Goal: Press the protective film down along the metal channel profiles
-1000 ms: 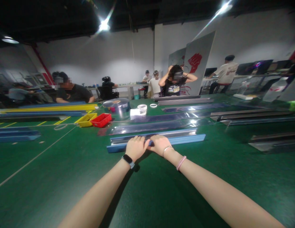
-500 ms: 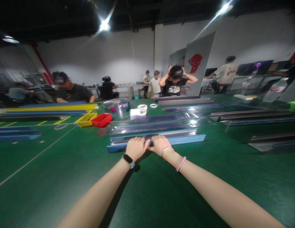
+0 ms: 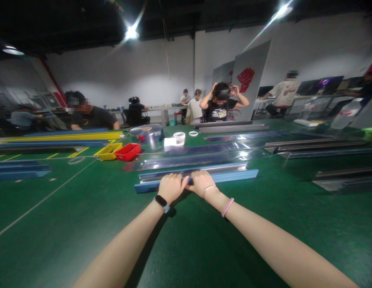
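A long blue channel-shaped profile (image 3: pixel 237 175) lies crosswise on the green table in front of me. My left hand (image 3: pixel 171 187) is closed over its near wall, left of the middle, with the fingers reaching inside the channel. Right beside it, my right hand (image 3: pixel 201 183) grips the same wall, and the two thumbs nearly meet. My fingertips are hidden behind the backs of the hands. Just beyond the profile lies a strip of clear shiny film (image 3: pixel 192 160).
A red bin (image 3: pixel 128 152) and a yellow bin (image 3: pixel 109 152) stand to the left, near a large clear roll (image 3: pixel 153 136) and white tape rolls (image 3: pixel 179 138). More profiles lie left and right (image 3: pixel 348 178). Across the table a person (image 3: pixel 222 104) raises both hands to the head.
My hands and the blue profile stay almost still. The person across the table has shifted one hand slightly at the head.
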Demonstrator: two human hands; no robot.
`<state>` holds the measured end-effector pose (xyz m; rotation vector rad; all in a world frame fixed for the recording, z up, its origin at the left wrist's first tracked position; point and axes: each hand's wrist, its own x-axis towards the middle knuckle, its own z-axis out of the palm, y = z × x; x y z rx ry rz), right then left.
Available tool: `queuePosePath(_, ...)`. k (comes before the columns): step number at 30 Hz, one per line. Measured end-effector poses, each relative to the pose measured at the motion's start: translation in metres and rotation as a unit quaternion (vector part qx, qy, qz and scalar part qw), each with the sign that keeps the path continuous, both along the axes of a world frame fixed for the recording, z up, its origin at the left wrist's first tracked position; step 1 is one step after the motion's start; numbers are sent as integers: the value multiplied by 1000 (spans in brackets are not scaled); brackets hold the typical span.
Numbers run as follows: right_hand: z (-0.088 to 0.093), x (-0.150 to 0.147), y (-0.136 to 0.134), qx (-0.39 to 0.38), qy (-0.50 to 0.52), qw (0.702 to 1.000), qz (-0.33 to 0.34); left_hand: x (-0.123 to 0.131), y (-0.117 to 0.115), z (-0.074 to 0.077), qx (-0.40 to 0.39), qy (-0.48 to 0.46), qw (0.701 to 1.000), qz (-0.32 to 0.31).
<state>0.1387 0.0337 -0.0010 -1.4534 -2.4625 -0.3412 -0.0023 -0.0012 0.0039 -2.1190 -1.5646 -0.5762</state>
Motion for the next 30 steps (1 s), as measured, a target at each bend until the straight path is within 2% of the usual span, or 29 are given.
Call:
queuePosePath(8,-2,2,6,-8,3,1000,16,1,2,0,3,-4,1000,-2)
queuePosePath(15,-3,1,3,18,13,1000,17,0,1,-1,4,-10,1000,-4)
queuePosePath(30,-1,2,2,13,11,1000,19,1,0,0,8,-7,1000,-4)
